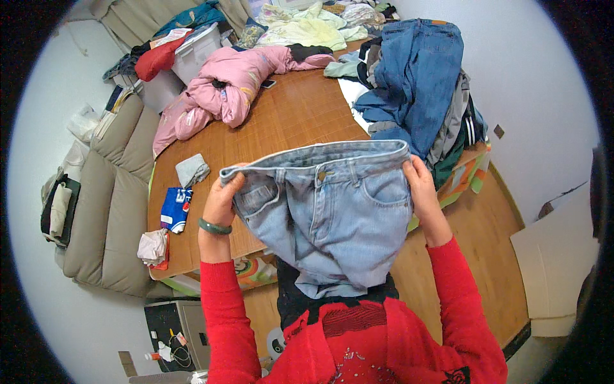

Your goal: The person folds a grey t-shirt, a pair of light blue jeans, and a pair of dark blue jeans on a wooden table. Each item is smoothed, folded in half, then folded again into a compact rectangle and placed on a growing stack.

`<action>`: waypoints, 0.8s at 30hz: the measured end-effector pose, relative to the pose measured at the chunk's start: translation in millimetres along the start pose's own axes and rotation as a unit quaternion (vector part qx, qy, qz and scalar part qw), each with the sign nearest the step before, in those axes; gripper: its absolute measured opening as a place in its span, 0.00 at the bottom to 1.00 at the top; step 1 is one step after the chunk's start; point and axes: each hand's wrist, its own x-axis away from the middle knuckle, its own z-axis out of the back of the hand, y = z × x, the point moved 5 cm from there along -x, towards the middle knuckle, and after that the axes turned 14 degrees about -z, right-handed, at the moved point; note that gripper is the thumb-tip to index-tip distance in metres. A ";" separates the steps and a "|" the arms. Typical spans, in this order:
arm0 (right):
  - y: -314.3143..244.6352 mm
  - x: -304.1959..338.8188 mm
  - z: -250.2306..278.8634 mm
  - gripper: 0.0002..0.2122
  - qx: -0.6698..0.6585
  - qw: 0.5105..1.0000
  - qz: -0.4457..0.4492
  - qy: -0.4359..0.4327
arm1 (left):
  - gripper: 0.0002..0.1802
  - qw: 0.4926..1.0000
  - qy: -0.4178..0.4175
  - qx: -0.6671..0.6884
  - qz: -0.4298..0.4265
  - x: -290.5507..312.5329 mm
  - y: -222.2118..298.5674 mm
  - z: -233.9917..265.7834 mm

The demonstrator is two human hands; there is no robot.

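A pair of light blue jeans (332, 217) hangs upright between my hands, its waistband stretched wide and its button and fly facing me. My left hand (224, 198) grips the left end of the waistband, and a green bangle circles that wrist. At the opposite end, my right hand (422, 185) pinches the waistband, with the fingers partly behind the denim. The lower part of the jeans drops in front of my body, and the leg ends are not clearly visible.
Behind the jeans lies a bed with a brown mat (300, 105). On it are a pink quilt (224, 83), a pile topped by dark blue jeans (416, 70), a folded grey cloth (192, 170), a blue garment (176, 209) and a whitish bundle (153, 248). A grey sofa (115, 217) stands left.
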 end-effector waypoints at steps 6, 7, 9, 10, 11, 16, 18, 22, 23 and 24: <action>-59.6 -89.3 -13.8 0.14 0.098 0.992 0.077 -0.027 | 0.18 0.979 0.047 -0.196 -0.019 -91.5 10.9 22.5; -84.5 -101.6 -19.2 0.14 0.061 0.993 0.103 -0.026 | 0.19 0.973 0.060 -0.212 -0.066 -110.0 34.8 23.7; -148.7 -117.6 -26.2 0.13 0.099 0.980 0.170 -0.020 | 0.18 0.904 0.098 -0.359 -0.212 -143.3 109.4 19.5; -185.5 -118.2 -30.8 0.13 0.082 0.961 0.262 0.029 | 0.20 0.807 0.125 -0.453 -0.358 -147.5 153.9 6.2; -217.7 -118.5 -33.0 0.13 0.051 0.952 0.292 0.074 | 0.21 0.762 0.147 -0.472 -0.418 -153.8 192.9 -4.9; -352.1 -92.0 -38.3 0.20 -0.193 0.886 0.422 0.007 | 0.31 0.523 0.265 -0.509 -0.631 -130.2 339.3 -59.1; -399.0 -74.8 -44.9 0.18 -0.116 0.858 0.492 0.090 | 0.29 0.510 0.276 -0.535 -0.615 -128.4 382.9 -69.8; -459.0 -38.9 -52.0 0.17 -0.096 0.841 0.501 0.180 | 0.26 0.415 0.313 -0.550 -0.654 -112.9 444.2 -86.5; -471.5 -22.1 -52.9 0.19 -0.120 0.809 0.553 0.160 | 0.25 0.393 0.319 -0.535 -0.676 -103.1 457.4 -88.5; -480.8 1.7 -47.1 0.19 -0.043 0.752 0.603 0.261 | 0.24 0.368 0.324 -0.520 -0.699 -92.4 470.8 -90.1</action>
